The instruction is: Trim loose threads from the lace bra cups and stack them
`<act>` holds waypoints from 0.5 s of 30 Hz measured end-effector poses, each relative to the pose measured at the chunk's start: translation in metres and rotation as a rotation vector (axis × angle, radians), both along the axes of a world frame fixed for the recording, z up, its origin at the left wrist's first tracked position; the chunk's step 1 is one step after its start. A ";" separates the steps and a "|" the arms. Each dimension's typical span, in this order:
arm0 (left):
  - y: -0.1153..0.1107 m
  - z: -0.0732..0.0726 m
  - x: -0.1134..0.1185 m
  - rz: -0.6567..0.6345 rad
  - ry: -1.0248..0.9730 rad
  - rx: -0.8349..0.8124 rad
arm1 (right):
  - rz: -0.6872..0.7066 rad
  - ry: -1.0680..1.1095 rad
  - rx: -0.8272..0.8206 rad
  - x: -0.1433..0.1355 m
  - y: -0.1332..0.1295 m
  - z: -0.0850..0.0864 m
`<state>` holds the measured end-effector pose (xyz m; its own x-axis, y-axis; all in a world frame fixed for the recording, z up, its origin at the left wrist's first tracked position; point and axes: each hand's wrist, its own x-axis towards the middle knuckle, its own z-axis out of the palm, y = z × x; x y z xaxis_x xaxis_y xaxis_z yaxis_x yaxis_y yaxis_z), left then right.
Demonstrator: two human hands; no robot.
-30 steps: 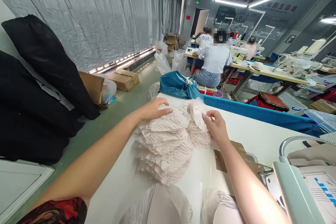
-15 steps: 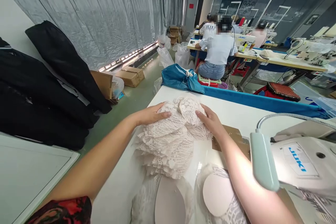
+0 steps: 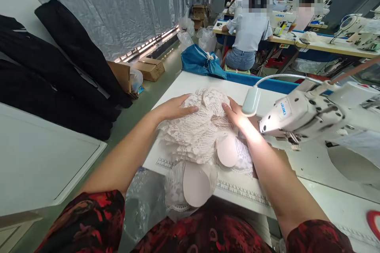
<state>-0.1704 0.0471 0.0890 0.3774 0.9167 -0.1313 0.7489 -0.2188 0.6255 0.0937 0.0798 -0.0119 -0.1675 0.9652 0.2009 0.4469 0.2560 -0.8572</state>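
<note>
A thick pile of cream lace pieces [image 3: 190, 134] lies fanned out on the white table. My left hand [image 3: 178, 108] grips its far left side, thumb on top and fingers partly hidden in the lace. At the far right side my right hand [image 3: 233, 111] holds the lace, with its thumb over the edge. Nearer to me, a smooth beige bra cup [image 3: 196, 184] with lace around it overhangs the table's front edge. Another pale cup [image 3: 228, 150] with white lace sits on the table by my right forearm.
A sewing machine [image 3: 299, 114] with a small lamp [image 3: 251, 101] stands at the right. A blue cloth bundle [image 3: 202, 61] lies along the table's far edge. Black garments [image 3: 68, 63] hang at the left. A person in a white shirt [image 3: 251, 27] sits beyond the table.
The view has tilted down and drawn back, showing more of the sewing machine and the table's front edge. Both hands stay on the lace pile, which looks barely changed.
</note>
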 end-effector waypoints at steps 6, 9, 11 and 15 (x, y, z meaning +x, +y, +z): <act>-0.045 -0.003 0.038 0.048 0.322 0.248 | 0.074 -0.100 0.133 0.023 -0.030 -0.007; -0.061 -0.021 0.054 0.112 0.452 0.314 | 0.055 -0.119 0.161 0.030 -0.041 -0.013; -0.067 -0.030 0.063 0.138 0.502 0.327 | 0.023 -0.134 0.161 0.035 -0.052 -0.015; -0.071 -0.030 0.072 0.158 0.562 0.322 | -0.040 -0.169 0.111 0.049 -0.082 -0.016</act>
